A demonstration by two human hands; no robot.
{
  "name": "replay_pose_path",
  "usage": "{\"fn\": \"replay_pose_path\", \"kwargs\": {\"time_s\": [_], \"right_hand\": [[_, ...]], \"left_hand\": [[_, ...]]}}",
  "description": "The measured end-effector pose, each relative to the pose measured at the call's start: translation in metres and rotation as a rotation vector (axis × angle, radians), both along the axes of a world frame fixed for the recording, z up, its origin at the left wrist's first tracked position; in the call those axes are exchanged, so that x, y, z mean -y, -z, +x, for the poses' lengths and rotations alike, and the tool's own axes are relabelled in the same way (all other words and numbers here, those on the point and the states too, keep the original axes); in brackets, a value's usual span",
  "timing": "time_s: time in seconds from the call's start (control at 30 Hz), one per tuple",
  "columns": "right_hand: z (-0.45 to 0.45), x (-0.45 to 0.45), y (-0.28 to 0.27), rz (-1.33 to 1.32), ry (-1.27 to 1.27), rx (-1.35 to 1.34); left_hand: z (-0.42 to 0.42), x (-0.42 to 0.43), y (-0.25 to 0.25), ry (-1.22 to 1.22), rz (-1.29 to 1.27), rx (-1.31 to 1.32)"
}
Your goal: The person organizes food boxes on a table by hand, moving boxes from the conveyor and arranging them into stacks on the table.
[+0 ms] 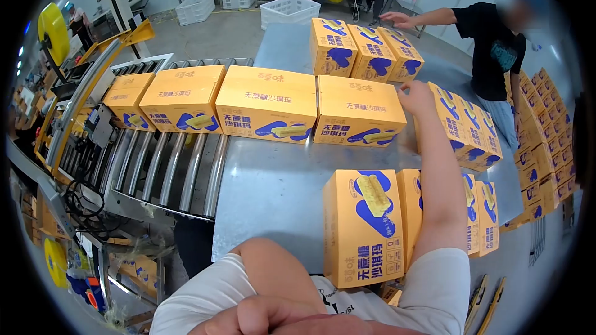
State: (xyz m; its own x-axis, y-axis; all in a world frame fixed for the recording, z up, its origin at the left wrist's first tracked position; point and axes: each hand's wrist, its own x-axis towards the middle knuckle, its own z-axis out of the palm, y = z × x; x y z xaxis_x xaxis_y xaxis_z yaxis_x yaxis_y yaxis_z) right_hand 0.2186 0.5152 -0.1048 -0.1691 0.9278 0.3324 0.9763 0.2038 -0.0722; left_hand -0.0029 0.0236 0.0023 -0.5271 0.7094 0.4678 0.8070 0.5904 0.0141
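1. the end box (360,111) lies last in a row of four, on the metal table (273,180); the right hand (417,96) is at its outer end.
2. the right hand is half open, fingers bent and clasping nothing visible; whether they press on the cardboard, i cannot tell. the left hand (257,315) is folded in by the body, fingers curled – what it may hold, i cannot tell.
3. the row runs end to end in line with the roller conveyor (167,167), probably so pressure at the tail can pass along all four.
4. the near boxes (366,229), side boxes (462,127) and far boxes (366,56) stand upright in groups, presumably within easy reach.
5. bare tabletop lies open between the row and the near boxes. it is tighter around the right hand – side boxes stand just beside it, and the forearm crosses the near boxes. a co-worker (496,56) reaches in over the far side.
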Motion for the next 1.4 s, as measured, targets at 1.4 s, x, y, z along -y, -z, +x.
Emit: {"fn": "replay_pose_path", "kwargs": {"time_s": [1.4], "right_hand": [[-0.021,0.034,-0.041,-0.617,-0.142,0.247]], "left_hand": [[0.003,0.001,0.017,0.025,-0.029,0.08]]}}
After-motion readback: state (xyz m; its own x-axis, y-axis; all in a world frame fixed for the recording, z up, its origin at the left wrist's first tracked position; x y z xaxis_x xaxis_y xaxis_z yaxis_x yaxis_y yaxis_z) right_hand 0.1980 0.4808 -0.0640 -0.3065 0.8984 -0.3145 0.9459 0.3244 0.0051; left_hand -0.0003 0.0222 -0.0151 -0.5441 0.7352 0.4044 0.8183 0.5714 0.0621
